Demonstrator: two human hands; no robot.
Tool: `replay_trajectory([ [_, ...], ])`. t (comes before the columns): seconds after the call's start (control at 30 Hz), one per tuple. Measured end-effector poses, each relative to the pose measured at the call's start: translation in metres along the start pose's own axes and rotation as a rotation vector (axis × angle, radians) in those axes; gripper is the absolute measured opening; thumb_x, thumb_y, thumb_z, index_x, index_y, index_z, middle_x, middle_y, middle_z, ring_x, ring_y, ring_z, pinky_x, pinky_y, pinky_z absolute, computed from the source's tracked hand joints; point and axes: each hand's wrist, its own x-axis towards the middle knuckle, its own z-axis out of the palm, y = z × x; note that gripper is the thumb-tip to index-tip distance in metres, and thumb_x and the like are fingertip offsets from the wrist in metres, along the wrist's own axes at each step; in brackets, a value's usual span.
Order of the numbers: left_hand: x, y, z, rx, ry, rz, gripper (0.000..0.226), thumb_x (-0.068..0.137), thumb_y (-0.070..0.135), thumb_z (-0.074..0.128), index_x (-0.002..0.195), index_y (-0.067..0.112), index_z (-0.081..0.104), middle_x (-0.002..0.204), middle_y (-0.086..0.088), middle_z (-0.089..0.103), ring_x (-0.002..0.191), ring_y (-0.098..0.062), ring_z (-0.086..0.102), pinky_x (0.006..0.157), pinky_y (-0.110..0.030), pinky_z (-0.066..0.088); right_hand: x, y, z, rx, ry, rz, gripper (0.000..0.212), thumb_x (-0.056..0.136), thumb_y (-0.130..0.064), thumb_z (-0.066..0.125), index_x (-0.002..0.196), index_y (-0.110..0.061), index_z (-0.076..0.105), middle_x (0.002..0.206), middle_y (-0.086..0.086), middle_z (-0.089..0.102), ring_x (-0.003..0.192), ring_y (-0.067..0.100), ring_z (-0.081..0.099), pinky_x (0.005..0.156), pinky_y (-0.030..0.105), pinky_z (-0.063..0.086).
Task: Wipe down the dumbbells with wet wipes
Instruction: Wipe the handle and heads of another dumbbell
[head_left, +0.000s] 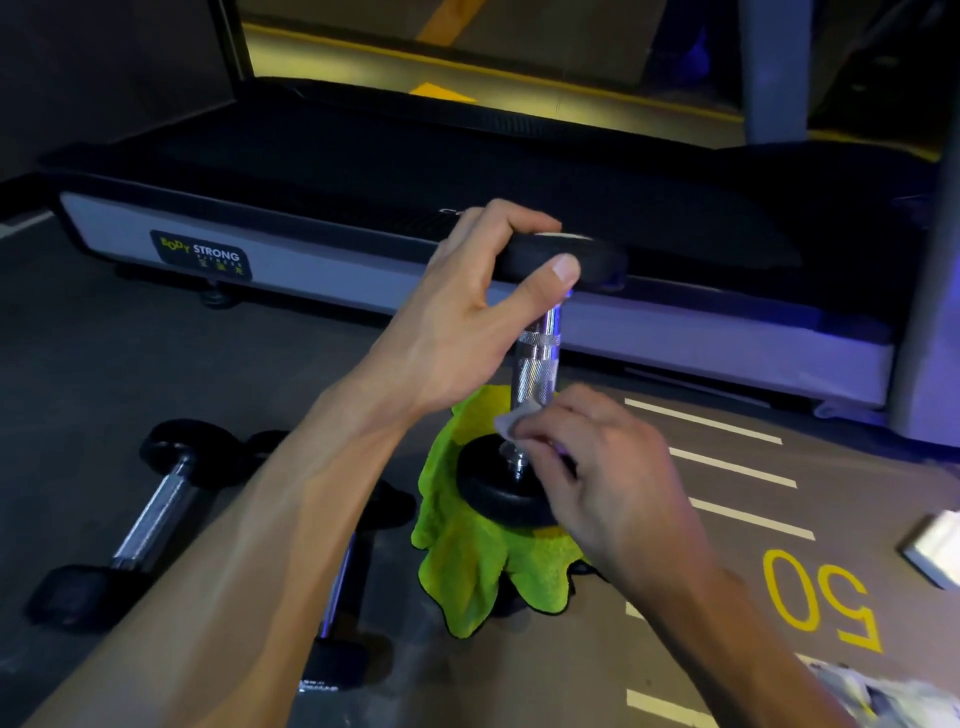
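Note:
A dumbbell (537, 358) with black heads and a knurled chrome handle stands upright on a green cloth (467, 561). My left hand (467, 312) grips its top head, thumb on the rim. My right hand (608, 478) pinches a small white wet wipe (511, 422) against the bottom of the handle, just above the lower head (498, 493). A second dumbbell (140, 519) lies on the floor at the left. Beside it lies a third dumbbell (337, 597), partly hidden under my left forearm.
A treadmill (322, 260) with a grey side rail runs across the back. The floor has white dashes and a yellow "50" (821, 597) at the right. A white packet (935, 551) sits at the right edge, and crumpled white material (893, 696) at the bottom right.

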Motion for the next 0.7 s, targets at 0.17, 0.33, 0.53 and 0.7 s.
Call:
replay_trajectory([
  [0.17,0.001,0.0,0.0,-0.021,-0.016,0.001,0.033,0.097,0.054,0.055,0.127,0.039,0.057,0.123,0.015,0.055,0.123,-0.009,0.058,0.11,-0.039,0.046,0.026,-0.004,0.002,-0.046,0.286,0.007,0.017,0.095,-0.006,0.067,0.11,-0.012,0.073,0.098,0.002,0.063,0.088,0.021,0.062,0.079,0.019,0.042],
  [0.33,0.001,0.0,-0.005,-0.085,-0.022,-0.014,0.034,0.104,0.047,0.036,0.126,0.039,0.061,0.13,0.01,0.057,0.124,0.002,0.053,0.105,-0.016,0.037,0.007,-0.003,-0.001,-0.083,0.209,-0.036,0.031,0.088,0.0,0.074,0.116,-0.014,0.075,0.101,0.001,0.064,0.091,0.024,0.064,0.08,0.027,0.049],
  [0.53,0.003,-0.004,-0.006,-0.106,-0.034,-0.029,0.042,0.105,0.045,0.033,0.131,0.031,0.063,0.133,0.007,0.058,0.123,0.002,0.055,0.104,-0.016,0.041,0.043,0.0,0.0,-0.066,0.413,-0.006,0.03,0.089,0.002,0.069,0.115,-0.011,0.076,0.11,-0.001,0.069,0.099,0.02,0.066,0.09,0.018,0.046],
  [0.7,0.005,-0.005,-0.006,-0.083,-0.026,-0.036,0.037,0.105,0.047,0.034,0.128,0.038,0.062,0.132,0.008,0.058,0.123,-0.001,0.055,0.105,-0.024,0.041,0.022,0.003,0.005,-0.084,0.297,-0.06,0.034,0.089,0.003,0.069,0.119,-0.012,0.074,0.109,0.002,0.066,0.098,0.023,0.062,0.085,0.025,0.048],
])
